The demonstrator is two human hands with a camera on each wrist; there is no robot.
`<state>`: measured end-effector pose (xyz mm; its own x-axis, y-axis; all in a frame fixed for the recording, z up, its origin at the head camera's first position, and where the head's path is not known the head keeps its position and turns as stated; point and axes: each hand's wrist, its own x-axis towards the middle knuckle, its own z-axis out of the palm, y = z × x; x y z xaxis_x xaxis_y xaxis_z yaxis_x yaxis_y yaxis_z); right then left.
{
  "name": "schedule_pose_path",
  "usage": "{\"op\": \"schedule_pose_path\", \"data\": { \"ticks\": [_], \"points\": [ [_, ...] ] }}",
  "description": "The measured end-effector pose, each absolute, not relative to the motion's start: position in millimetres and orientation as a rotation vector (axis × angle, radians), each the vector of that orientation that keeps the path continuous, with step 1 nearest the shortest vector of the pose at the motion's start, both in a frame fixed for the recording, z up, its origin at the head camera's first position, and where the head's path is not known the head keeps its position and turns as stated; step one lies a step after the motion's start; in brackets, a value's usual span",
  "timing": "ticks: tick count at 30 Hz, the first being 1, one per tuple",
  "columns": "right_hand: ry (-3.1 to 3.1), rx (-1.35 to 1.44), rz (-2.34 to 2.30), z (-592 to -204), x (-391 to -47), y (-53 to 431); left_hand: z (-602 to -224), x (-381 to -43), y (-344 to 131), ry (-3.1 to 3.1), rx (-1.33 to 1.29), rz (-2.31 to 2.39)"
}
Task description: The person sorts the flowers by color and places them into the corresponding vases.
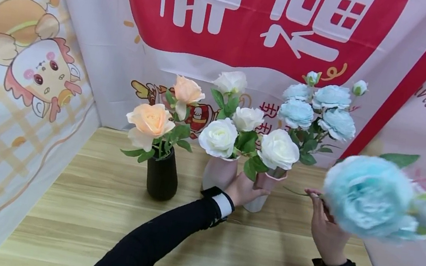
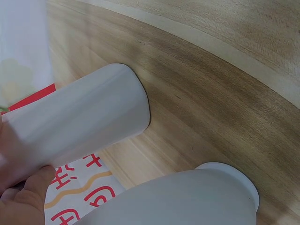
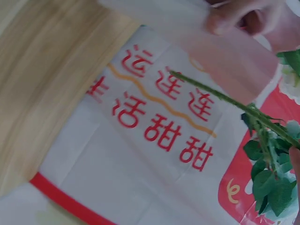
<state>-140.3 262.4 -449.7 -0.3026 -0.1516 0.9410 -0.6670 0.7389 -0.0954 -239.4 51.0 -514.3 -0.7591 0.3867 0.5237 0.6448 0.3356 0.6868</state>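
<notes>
My left hand (image 1: 245, 189) grips a pink-and-white vase (image 1: 272, 183) around its upper body; in the left wrist view the vase's pale lower part (image 2: 89, 112) stands on the table. Blue flowers (image 1: 334, 119) rise behind a white rose (image 1: 279, 149) at this vase's mouth. To the right, my right hand (image 1: 326, 234) pinches the stem of a blue artificial flower (image 1: 370, 195) with buds. That green stem (image 3: 225, 97) points toward the vase, its free end apart from the mouth in the head view.
A second pale pink vase (image 1: 218, 174) with white roses stands just left of the gripped one. Farther left is a black vase (image 1: 162, 176) with peach roses (image 1: 152, 119). Printed cloth walls (image 1: 149, 113) enclose the wooden table (image 1: 98, 226) at the back and sides.
</notes>
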Motion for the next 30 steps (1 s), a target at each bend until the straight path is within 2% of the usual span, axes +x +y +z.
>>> {"op": "schedule_pose_path", "data": {
  "ticks": [3,14,21,30],
  "points": [
    [-1.65,0.722,1.232,-425.5,-139.6,249.8,-512.2,-239.7,51.1,-2.357,-0.934,-1.427],
    [-1.581,0.805,1.551,-406.0,-145.9,267.3,-505.7,-236.6,49.6,-2.41,-0.928,-1.52],
    [-1.437,0.715,1.915,-396.8,-151.0,277.3,-509.6,-238.2,48.7,-2.366,-0.952,-1.48],
    [-1.334,0.579,1.968,-383.6,-156.8,284.3,-513.4,-240.9,50.4,-2.35,-0.943,-1.436]
  ]
}}
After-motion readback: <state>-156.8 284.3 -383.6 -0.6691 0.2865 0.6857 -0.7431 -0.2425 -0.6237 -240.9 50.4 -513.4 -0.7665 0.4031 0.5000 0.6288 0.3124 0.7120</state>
